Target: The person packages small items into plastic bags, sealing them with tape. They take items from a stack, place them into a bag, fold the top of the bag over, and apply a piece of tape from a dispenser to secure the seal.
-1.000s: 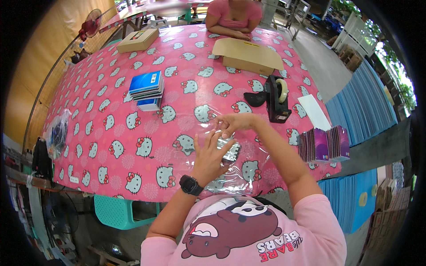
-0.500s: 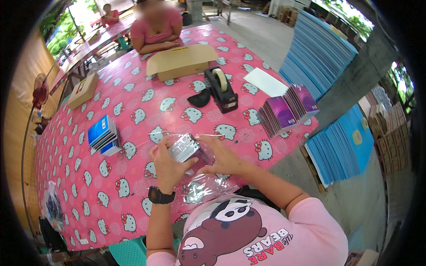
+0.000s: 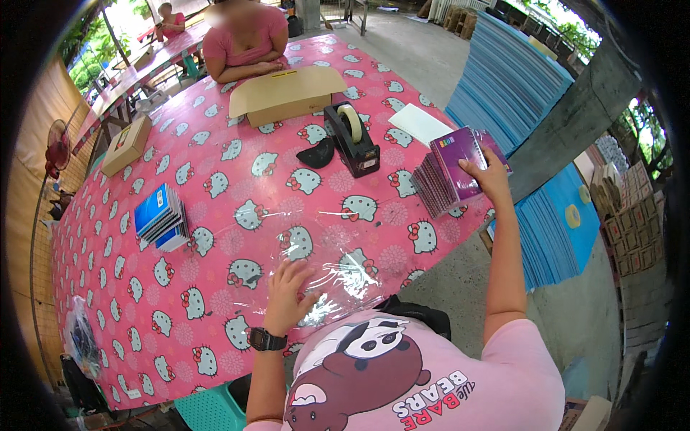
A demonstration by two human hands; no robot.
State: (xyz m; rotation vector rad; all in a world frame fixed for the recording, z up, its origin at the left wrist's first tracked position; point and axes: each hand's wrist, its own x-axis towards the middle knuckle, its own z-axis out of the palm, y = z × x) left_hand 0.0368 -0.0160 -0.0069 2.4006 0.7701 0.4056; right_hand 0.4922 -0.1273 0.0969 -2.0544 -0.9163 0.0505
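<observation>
1. Purple notebook, glossy-looking, is leaning at the right side of the pink table, just above a stack of purple notebooks; whether it is touching that stack cannot be told.
2. Right hand is gripping it by the right edge, nearly closed, the thumb lying on the cover and the other fingers partly hidden.
3. Left hand is resting over clear plastic film, fingers apart and half bent, seemingly gripping nothing.
4. For clean handling, the thumb should be pressing lightly and flat, so the cover is not creasing; the notebook's edges should be lining up with the stack, its spine not snagging neighbouring covers. A flatter left palm would be steadying the film better, without wrinkling it.
5. White card is lying just behind the stack. A tape dispenser is standing beyond the film, a black piece sitting beside it. Blue notebooks are sitting well apart on the left, and a co-worker is sitting behind an opened cardboard box.
6. Crowding the right hand, a second purple stack is sitting close by, and the table's edge is running near, so a hard push could be tipping notebooks off.
</observation>
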